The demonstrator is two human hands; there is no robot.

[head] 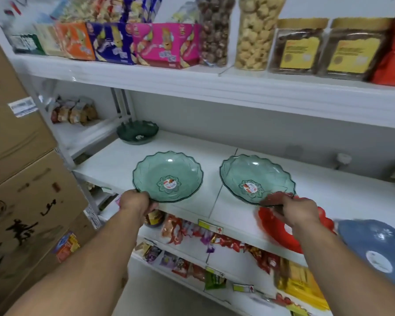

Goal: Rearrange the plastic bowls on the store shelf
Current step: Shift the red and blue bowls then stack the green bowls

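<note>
- left hand (136, 202) pinches near rim of a green bowl (168, 176) on the white shelf (114, 160).
- right hand (300, 212) grips second green bowl (257, 179), tilted, just above it.
- round sticker (170, 183) inside each bowl; print unreadable.

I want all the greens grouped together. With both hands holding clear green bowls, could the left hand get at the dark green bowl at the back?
Probably not yet: the left hand grips a clear green bowl. The shelf toward the dark green bowl looks open.
</note>
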